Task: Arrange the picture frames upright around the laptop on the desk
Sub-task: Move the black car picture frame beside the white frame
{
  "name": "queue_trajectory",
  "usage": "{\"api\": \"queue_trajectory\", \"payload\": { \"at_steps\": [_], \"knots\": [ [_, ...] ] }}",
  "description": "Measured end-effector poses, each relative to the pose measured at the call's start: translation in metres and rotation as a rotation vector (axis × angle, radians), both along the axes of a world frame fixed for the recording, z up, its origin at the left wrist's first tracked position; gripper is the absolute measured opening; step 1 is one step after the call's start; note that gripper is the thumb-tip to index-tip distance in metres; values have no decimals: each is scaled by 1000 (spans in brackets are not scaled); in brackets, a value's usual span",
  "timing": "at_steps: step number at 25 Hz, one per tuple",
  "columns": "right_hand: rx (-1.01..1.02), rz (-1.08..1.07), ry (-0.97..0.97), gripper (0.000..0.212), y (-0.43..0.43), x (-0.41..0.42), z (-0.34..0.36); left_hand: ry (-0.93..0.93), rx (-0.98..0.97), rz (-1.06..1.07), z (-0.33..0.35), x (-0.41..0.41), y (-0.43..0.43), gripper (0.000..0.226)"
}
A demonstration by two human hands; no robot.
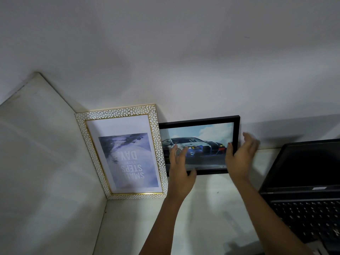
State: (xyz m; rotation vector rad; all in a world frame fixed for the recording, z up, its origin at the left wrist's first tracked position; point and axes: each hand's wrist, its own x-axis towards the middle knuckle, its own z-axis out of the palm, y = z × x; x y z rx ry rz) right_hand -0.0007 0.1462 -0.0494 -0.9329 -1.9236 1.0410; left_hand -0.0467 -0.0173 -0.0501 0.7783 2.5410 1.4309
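A black frame with a racing car picture stands upright on the desk, leaning on the back wall. My left hand is spread in front of its lower left part, fingers apart, thumb near the bottom rail. At the frame's right edge my right hand is open and blurred, thumb by the edge; I cannot tell if either hand touches the frame. A white and gold mosaic frame stands in the corner to the left, its poster text upside down. The open black laptop is at the right.
The white desk top runs toward me between the frames and the laptop. A white side panel closes the left side, and the white wall rises behind the frames.
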Motion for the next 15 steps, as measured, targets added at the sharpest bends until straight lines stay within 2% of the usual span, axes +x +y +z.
{"api": "queue_trajectory", "payload": {
  "at_steps": [1, 2, 3, 5, 7, 9, 12, 15],
  "knots": [
    [90, 0, 43, 39, -19, 5, 2, 36, 109, 80, 6, 5, -7, 57],
    [122, 92, 74, 35, -39, 8, 3, 63, 202, 159, 10, 9, -16, 53],
    [70, 246, 86, 31, -60, 7, 4, 64, 273, 241, 14, 11, -26, 50],
    [-199, 571, 42, 31, -101, -6, 8, 19, 345, 375, 20, 8, -51, 49],
    [-372, 731, -51, 39, -131, -33, 18, 9, 349, 458, 28, 2, -79, 49],
    [-445, 692, -100, 40, -149, -61, 25, 18, 345, 499, 35, -6, -106, 48],
    [-449, 554, -137, 26, -153, -85, 26, -12, 368, 511, 46, -12, -138, 47],
    [-487, 514, -42, 16, -163, -73, 25, -17, 356, 524, 52, -16, -164, 48]
  ]
}}
